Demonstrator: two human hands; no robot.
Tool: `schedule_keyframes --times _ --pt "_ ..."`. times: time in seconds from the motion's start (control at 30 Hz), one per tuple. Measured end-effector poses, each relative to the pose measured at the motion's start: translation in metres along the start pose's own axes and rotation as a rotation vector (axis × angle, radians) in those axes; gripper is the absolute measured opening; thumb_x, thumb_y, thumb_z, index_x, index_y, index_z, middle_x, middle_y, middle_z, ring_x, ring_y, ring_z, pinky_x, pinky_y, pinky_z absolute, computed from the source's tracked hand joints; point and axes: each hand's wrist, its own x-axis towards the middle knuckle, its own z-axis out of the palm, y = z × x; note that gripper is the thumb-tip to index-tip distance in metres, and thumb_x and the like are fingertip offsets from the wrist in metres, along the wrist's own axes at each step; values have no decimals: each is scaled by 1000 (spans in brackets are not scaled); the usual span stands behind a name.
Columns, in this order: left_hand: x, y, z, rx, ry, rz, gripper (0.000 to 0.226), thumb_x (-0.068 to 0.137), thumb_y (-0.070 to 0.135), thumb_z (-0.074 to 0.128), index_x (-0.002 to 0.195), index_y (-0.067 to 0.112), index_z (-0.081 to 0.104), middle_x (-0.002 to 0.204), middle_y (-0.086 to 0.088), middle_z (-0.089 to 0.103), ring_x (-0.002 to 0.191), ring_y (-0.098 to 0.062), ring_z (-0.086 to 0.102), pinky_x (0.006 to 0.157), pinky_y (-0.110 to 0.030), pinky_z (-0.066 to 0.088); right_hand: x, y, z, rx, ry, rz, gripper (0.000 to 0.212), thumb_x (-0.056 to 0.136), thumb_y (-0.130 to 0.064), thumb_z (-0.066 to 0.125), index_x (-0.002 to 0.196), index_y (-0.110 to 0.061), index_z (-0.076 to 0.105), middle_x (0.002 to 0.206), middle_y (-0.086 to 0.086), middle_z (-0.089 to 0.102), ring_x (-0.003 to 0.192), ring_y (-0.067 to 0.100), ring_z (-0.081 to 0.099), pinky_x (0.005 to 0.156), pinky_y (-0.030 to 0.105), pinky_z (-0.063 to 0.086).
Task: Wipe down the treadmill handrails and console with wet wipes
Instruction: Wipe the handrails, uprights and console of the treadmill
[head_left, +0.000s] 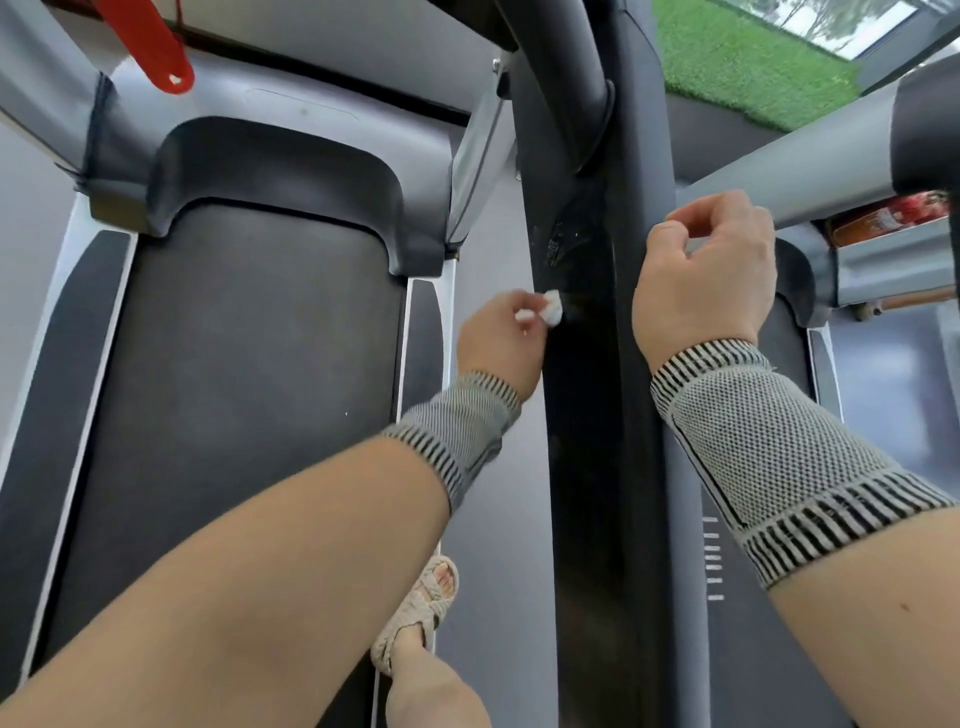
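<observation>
Wipe (553, 307) crumpled in left hand (498, 343); mostly hidden.

The black upright post (597, 415) stands between open belt (234, 364) and grey handrail (810, 166).

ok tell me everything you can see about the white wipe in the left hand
The wipe is a small white wad, crumpled into a lumpy ball rather than spread flat, and it looks soft like damp tissue. The left hand pinches it at the fingertips, so only two white bits show beyond the fingers. It is held against the left edge of the dark handrail, where the surface shows a faint smear. Nothing else touches it.
</observation>
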Motion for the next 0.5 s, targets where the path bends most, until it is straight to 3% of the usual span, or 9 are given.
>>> schedule_keyframes --times 0.1,0.17,0.27,0.33,0.43,0.5 --pt "35 19 -5 -22 49 -10 8 92 25 59 91 26 67 83 8 62 70 -2 56 54 -3 39 0 0 0 -16 7 6 11 92 -22 47 97 -18 55 100 -6 44 78 6 37 65 9 22" --pt "37 20 -8 -20 37 -20 7 93 26 59 91 26 66 82 10 60 68 0 54 46 -1 33 0 0 0 -22 11 10 13 92 -22 46 98 -17 57 100 -6 44 80 7 38 67 9 20" --pt "7 -2 -3 -43 -12 -28 7 92 24 60 89 27 65 85 5 63 75 -9 59 58 -12 44 -2 0 0 -16 12 12 14 92 -21 47 99 -16 57 100 -6 43 81 7 38 67 10 21" --pt "-10 -12 1 -41 -32 -28 7 92 24 60 87 28 64 81 9 63 72 -5 58 64 -19 48 -1 -1 -1 -8 15 8 13 92 -21 47 98 -16 57 100 -5 43 81 7 38 67 10 21" --pt "9 -6 3 -37 -4 -50 6 93 25 59 89 27 63 78 10 59 63 -1 52 53 -13 40 0 0 1 -7 19 2 11 92 -21 47 97 -16 56 101 -5 44 81 6 38 67 9 22" --pt "32 8 -2 -9 4 -45 8 94 29 58 95 23 63 88 8 59 66 -1 50 49 -7 34 1 0 2 -7 16 -4 9 92 -21 47 94 -17 54 100 -5 44 81 6 38 65 5 24"
